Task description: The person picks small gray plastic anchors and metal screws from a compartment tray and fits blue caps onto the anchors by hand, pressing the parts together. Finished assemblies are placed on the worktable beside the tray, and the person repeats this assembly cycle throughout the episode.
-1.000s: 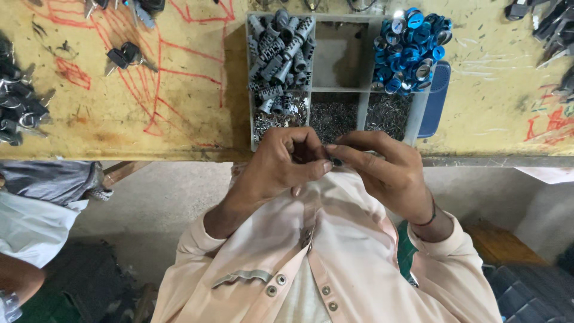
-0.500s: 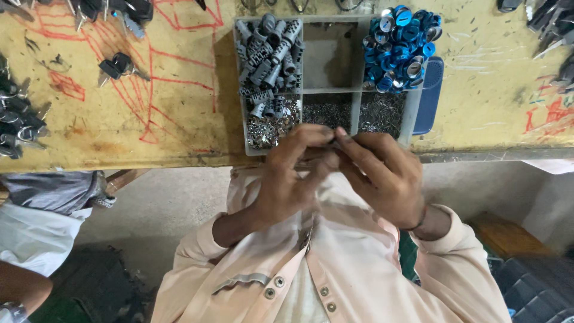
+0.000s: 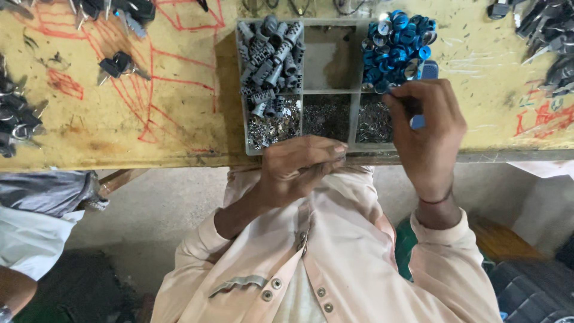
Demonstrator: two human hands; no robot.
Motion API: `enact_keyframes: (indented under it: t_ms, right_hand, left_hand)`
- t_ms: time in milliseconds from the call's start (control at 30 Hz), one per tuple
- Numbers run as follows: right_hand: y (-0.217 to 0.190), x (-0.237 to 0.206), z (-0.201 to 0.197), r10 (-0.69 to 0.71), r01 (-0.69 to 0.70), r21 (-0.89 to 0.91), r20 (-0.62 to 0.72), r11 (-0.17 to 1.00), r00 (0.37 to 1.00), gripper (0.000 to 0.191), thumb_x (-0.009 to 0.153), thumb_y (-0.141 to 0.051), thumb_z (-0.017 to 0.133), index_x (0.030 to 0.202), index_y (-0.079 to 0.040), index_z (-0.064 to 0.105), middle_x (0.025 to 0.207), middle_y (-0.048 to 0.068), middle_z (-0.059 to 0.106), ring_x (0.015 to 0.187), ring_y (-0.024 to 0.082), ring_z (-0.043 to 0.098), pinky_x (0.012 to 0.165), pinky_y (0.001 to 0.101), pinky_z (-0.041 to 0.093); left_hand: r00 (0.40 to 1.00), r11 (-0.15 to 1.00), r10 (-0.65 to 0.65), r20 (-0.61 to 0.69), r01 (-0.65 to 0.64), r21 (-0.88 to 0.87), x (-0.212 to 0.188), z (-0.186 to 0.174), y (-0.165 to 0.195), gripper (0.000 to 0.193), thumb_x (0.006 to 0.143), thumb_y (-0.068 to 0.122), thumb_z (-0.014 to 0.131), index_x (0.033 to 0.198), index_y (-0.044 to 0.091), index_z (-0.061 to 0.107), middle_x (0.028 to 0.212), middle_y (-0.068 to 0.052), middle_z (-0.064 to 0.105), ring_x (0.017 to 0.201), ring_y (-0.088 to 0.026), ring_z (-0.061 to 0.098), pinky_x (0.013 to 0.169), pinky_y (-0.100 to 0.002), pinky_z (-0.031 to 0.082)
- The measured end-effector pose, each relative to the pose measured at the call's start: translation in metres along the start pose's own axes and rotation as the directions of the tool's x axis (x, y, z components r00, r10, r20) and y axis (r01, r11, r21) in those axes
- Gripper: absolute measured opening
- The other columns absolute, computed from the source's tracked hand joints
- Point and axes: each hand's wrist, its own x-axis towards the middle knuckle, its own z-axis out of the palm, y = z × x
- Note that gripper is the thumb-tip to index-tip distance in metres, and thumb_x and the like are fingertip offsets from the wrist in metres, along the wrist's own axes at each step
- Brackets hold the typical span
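A grey compartment tray (image 3: 239,90) stands on the yellow bench. It holds grey ribbed cylinders (image 3: 269,60), blue round caps (image 3: 394,42) and small metal bits (image 3: 275,122). My right hand (image 3: 427,134) reaches over the tray's right side. Its fingertips are pinched at the border between the blue caps and the lower right compartment (image 3: 372,119). What they hold is hidden. My left hand (image 3: 299,167) hovers at the bench's front edge, just below the tray. Its fingers are closed around a small part that barely shows.
Black-headed keys lie on the bench at the left (image 3: 119,63), the far left (image 3: 15,116) and the top right (image 3: 550,24). The bench top (image 3: 149,119) carries red scribbles. Another person's sleeve (image 3: 30,233) shows at the lower left. A blue flat piece (image 3: 427,69) sticks out beside the tray.
My hands were together below the tray, working a small part. They have separated: my right hand moved up to the tray's right side and my left hand stayed low with the part.
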Motion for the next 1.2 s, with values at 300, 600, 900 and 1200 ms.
enact_keyframes:
  t_ms: [300,600,900,1200]
  right_hand:
    - [0.014,-0.044,0.009,0.196,-0.566,0.659,0.55,0.496,0.812,0.013,0.103,-0.001,0.062,0.115,0.001,0.057,0.093,0.009,0.068,0.077,0.012,0.068,0.066,0.0279,0.058]
    - [0.018,-0.052,0.031,0.003,-0.582,0.728,0.623,0.363,0.782,0.028,0.108,-0.006,0.057,0.127,-0.005,0.036,0.105,0.008,0.063,0.083,0.015,0.068,0.073,0.0289,0.058]
    - [0.016,0.013,-0.033,-0.061,-0.221,0.48,0.505,0.849,0.861,0.032,0.091,0.013,0.057,0.117,-0.003,0.066,0.096,0.013,0.074,0.073,0.016,0.073,0.066,0.0293,0.061]
    - [0.168,0.041,-0.02,-0.231,0.051,-0.613,-0.218,0.788,0.948,0.019,0.107,0.004,0.065,0.117,-0.004,0.051,0.107,0.019,0.06,0.092,0.032,0.065,0.077,0.0415,0.052]
  left_hand:
    - [0.907,0.762,0.309,0.288,-0.417,0.496,0.011,-0.015,0.0,0.017,0.098,0.004,0.073,0.11,-0.001,0.063,0.134,-0.022,0.062,0.121,-0.037,0.067,0.103,-0.043,0.06]
    - [0.947,0.914,0.193,0.256,-0.269,0.303,0.016,-0.023,0.005,0.043,0.093,0.006,0.075,0.131,-0.003,0.058,0.13,-0.019,0.066,0.116,-0.035,0.069,0.102,-0.043,0.061]
    - [0.996,0.97,0.082,-0.027,-0.073,0.231,0.001,0.001,0.013,0.032,0.089,0.003,0.079,0.12,0.005,0.07,0.11,-0.008,0.072,0.098,-0.025,0.065,0.088,-0.038,0.054]
    - [0.996,0.975,0.04,-0.074,-0.022,0.223,0.008,-0.015,-0.009,0.031,0.085,0.002,0.081,0.114,0.007,0.072,0.104,-0.005,0.072,0.101,-0.023,0.065,0.092,-0.039,0.054]
